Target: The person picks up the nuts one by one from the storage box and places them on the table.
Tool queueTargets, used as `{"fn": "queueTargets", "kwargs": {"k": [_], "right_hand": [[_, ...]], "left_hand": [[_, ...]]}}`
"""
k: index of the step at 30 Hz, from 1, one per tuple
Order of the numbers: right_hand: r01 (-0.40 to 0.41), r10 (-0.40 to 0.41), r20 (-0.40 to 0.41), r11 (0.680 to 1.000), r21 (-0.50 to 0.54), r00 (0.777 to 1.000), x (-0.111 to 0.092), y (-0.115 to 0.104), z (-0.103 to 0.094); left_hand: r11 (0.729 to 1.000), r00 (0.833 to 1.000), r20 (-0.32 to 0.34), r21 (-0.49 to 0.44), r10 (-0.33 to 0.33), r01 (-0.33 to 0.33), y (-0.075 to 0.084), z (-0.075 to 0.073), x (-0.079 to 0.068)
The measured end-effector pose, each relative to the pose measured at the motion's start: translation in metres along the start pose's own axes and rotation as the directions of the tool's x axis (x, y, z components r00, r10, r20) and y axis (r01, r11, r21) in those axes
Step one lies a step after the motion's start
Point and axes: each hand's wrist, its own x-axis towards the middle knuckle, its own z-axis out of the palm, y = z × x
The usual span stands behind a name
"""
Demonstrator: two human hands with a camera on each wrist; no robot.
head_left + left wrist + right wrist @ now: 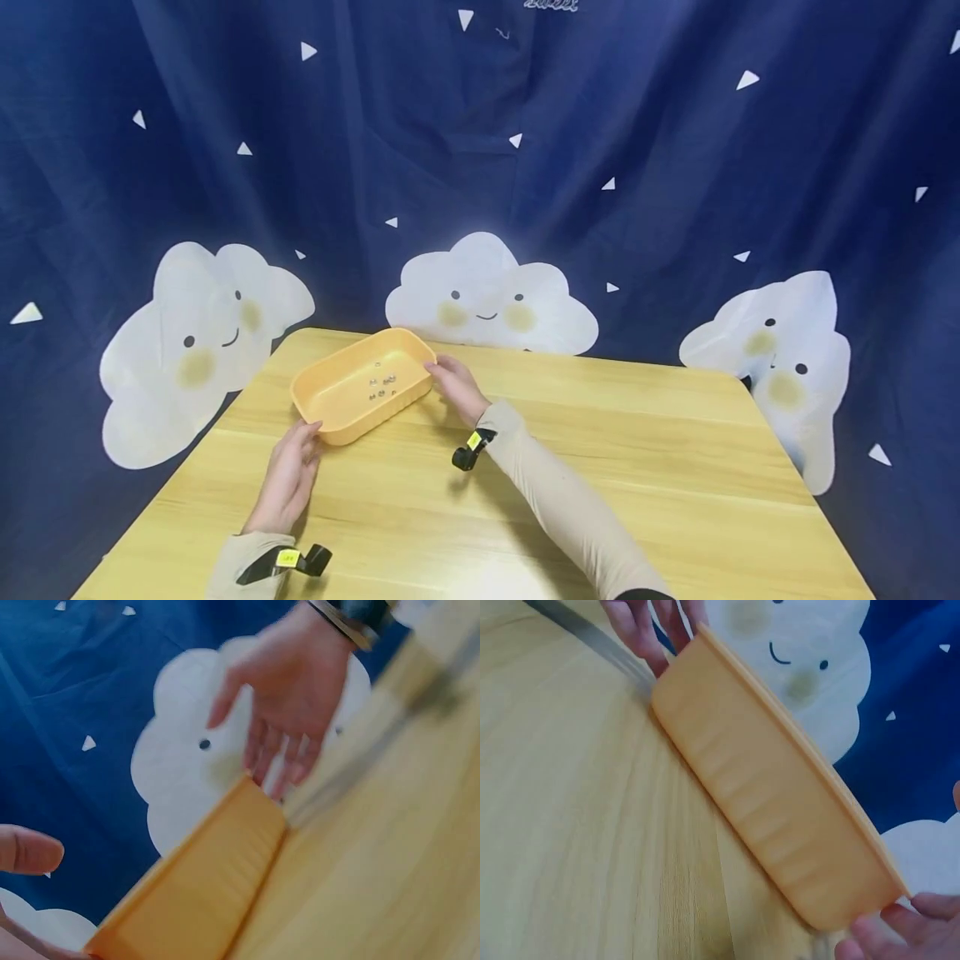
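A yellow-orange rectangular plastic tray (pixel 326 392) with rounded corners lies aslant on the table, several small shiny round pieces (pixel 382 392) scattered inside toward its right half. At its near left end is my left hand (pixel 287 475), fingertips right at the rim. My right hand (pixel 459 387) is at the opposite end, its fingers against the outer wall. In the left wrist view the right hand (pixel 296 690) shows its palm, with thumb spread and fingers extended. The left thumb (pixel 31 850) stands off the tray there. The ribbed long side (pixel 772 787) fills the right wrist view.
The light wood table (pixel 480 508) extends in front and to the right of the tray. A dark blue curtain (pixel 450 108) with white clouds and triangles hangs behind. Each wrist carries a small black camera (pixel 467 454) on a strap.
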Motion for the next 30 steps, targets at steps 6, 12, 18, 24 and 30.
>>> {"fn": "queueTargets", "kwargs": {"k": [6, 12, 18, 24, 30], "right_hand": [[0.051, -0.055, -0.031, 0.993, -0.106, 0.998, 0.009, -0.007, -0.001], [0.073, -0.085, -0.065, 0.983, -0.17, 0.994, 0.028, -0.005, -0.011], [0.113, -0.108, 0.038, 0.975, -0.191, 0.993, 0.031, -0.001, -0.012], [0.125, -0.116, 0.054, 0.964, -0.236, 0.992, 0.024, -0.003, -0.01], [0.098, -0.091, 0.039, 0.955, -0.278, 0.995, 0.016, -0.004, -0.014]], "left_hand": [[0.994, 0.997, -0.066, -0.108, 0.029, -0.036, 0.007, -0.001, 0.01], [0.993, 0.983, -0.174, -0.09, 0.056, -0.073, 0.005, 0.007, 0.035], [0.998, 0.992, -0.122, -0.046, 0.037, -0.043, 0.0, 0.009, 0.046], [0.998, 0.993, -0.109, 0.05, 0.043, -0.038, 0.0, 0.005, 0.046], [0.993, 0.994, -0.097, 0.111, 0.058, -0.047, 0.003, 0.003, 0.047]]}}
